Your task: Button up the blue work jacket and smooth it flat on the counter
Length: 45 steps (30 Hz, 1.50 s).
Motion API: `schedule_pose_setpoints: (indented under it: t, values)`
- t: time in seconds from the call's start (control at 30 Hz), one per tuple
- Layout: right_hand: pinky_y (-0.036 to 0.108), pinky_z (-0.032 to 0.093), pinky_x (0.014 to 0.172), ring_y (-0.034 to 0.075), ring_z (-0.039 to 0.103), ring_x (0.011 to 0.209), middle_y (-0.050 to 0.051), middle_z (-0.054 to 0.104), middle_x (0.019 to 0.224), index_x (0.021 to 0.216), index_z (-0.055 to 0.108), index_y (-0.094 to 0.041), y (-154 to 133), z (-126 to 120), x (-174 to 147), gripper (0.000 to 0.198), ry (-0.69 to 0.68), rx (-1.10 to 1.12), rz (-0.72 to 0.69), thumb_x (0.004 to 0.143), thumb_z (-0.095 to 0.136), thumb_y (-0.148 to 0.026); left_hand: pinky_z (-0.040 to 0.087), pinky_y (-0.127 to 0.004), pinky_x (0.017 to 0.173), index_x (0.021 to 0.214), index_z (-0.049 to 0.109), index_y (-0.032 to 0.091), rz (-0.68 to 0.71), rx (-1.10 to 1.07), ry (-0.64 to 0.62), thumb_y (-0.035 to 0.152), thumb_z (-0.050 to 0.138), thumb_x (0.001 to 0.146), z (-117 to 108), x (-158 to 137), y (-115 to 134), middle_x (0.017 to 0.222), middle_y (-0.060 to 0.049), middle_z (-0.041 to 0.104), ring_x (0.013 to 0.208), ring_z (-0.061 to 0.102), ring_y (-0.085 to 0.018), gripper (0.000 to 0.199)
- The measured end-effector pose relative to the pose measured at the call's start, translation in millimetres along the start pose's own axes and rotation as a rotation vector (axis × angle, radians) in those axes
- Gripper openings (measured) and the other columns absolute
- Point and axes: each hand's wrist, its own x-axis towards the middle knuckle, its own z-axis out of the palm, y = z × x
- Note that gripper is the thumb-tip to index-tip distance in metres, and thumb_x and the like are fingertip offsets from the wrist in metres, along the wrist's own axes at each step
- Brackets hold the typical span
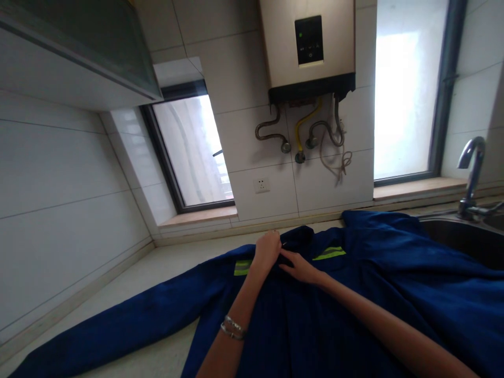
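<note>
A dark blue work jacket with yellow-green reflective strips lies spread on the countertop, one sleeve stretched to the left. Near the collar, my left hand is closed on the jacket's front, its wrist wearing silver bracelets. My right hand meets it there from the right, thumb and forefinger pinching at the same bit of cloth. The exact spot between the fingertips is partly hidden, so any fastener there cannot be made out.
The pale countertop runs along a tiled wall. A sink with a chrome faucet is at the right, the jacket reaching its edge. A water heater with hoses hangs above; a cabinet juts out upper left.
</note>
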Motion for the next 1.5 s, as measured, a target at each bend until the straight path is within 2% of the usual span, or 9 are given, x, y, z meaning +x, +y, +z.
schedule_pose_setpoints:
  t: [0.1, 0.3, 0.6, 0.77, 0.83, 0.93, 1.0, 1.2, 1.5]
  values:
    - [0.034, 0.041, 0.092, 0.022, 0.055, 0.104, 0.01, 0.059, 0.115, 0.128, 0.045, -0.019, 9.6, 6.8, -4.4, 0.047, -0.048, -0.124, 0.076, 0.082, 0.052, -0.025, 0.042, -0.03, 0.073, 0.094, 0.059, 0.014, 0.007, 0.036, 0.044, 0.023, 0.036, 0.091, 2.1, 5.0, -5.3, 0.093, -0.012, 0.06, 0.089, 0.059, -0.023, 0.025]
    - [0.035, 0.044, 0.085, 0.024, 0.056, 0.095, 0.012, 0.062, 0.098, 0.098, 0.06, -0.014, 12.1, 19.8, -7.0, 0.021, 0.006, -0.36, 0.173, 0.085, 0.048, -0.025, 0.041, -0.028, 0.072, 0.097, 0.057, 0.016, -0.056, -0.028, 0.241, 0.029, 0.029, 0.094, -6.8, 9.4, -13.4, 0.098, -0.01, 0.059, 0.086, 0.059, -0.02, 0.031]
    - [0.035, 0.039, 0.092, 0.025, 0.05, 0.111, 0.015, 0.052, 0.122, 0.125, 0.044, -0.012, 9.9, 34.4, -9.2, 0.052, 0.024, -0.255, 0.15, 0.077, 0.057, -0.025, 0.04, -0.026, 0.076, 0.094, 0.059, 0.018, -0.075, -0.098, 0.365, 0.03, 0.029, 0.094, -7.9, 9.6, -12.9, 0.094, -0.007, 0.059, 0.086, 0.058, -0.018, 0.032]
    - [0.025, 0.04, 0.062, 0.018, 0.059, 0.065, 0.007, 0.064, 0.071, 0.076, 0.063, -0.015, -19.0, -22.0, 7.6, 0.035, -0.024, -0.344, 0.183, 0.079, 0.054, -0.048, 0.04, -0.027, 0.08, 0.095, 0.06, 0.017, -0.045, -0.099, 0.307, 0.029, 0.033, 0.093, -6.5, 11.4, -16.5, 0.095, -0.008, 0.059, 0.088, 0.057, -0.018, 0.03]
    - [0.024, 0.037, 0.062, 0.015, 0.056, 0.062, 0.006, 0.062, 0.065, 0.068, 0.061, -0.016, -29.0, -53.8, 14.8, 0.042, 0.171, -0.408, 0.196, 0.087, 0.041, -0.048, 0.04, -0.027, 0.082, 0.097, 0.06, 0.017, -0.022, -0.104, 0.278, 0.028, 0.032, 0.094, -6.4, 12.5, -20.8, 0.095, -0.008, 0.059, 0.09, 0.057, -0.018, 0.031]
    - [0.025, 0.037, 0.072, 0.017, 0.056, 0.077, 0.008, 0.063, 0.082, 0.08, 0.062, -0.017, -24.9, -92.4, 20.5, 0.037, 0.489, -0.464, 0.208, 0.087, 0.04, -0.045, 0.04, -0.027, 0.082, 0.098, 0.06, 0.018, 0.015, -0.103, 0.247, 0.029, 0.031, 0.094, -6.3, 13.9, -27.8, 0.097, -0.008, 0.058, 0.091, 0.056, -0.018, 0.031]
    - [0.025, 0.037, 0.071, 0.016, 0.055, 0.078, 0.008, 0.063, 0.083, 0.081, 0.063, -0.015, -8.8, -107.2, 21.1, 0.04, 0.494, -0.368, 0.29, 0.086, 0.039, -0.047, 0.04, -0.027, 0.082, 0.099, 0.059, 0.018, 0.036, -0.091, 0.237, 0.029, 0.031, 0.094, -5.7, 14.5, -31.6, 0.098, -0.008, 0.057, 0.091, 0.056, -0.019, 0.031]
    - [0.021, 0.021, 0.044, 0.007, 0.031, 0.042, -0.005, 0.038, 0.044, 0.055, 0.054, -0.014, 35.0, -109.2, 15.3, 0.05, 0.036, 0.165, 0.564, 0.076, 0.046, -0.059, 0.04, -0.026, 0.08, 0.102, 0.057, 0.018, 0.018, -0.044, 0.174, 0.029, 0.03, 0.094, -2.0, 15.4, -34.1, 0.102, -0.008, 0.057, 0.092, 0.057, -0.018, 0.03]
    - [0.018, 0.027, 0.042, 0.005, 0.036, 0.041, -0.007, 0.043, 0.046, 0.068, 0.055, -0.015, 31.0, -104.0, 15.0, 0.039, 0.076, 0.65, 0.608, 0.069, 0.06, -0.053, 0.038, -0.028, 0.07, 0.092, 0.06, 0.016, -0.127, -0.152, 0.284, 0.042, 0.035, 0.09, -3.0, 7.9, -3.4, 0.089, -0.009, 0.062, 0.079, 0.058, -0.02, 0.036]
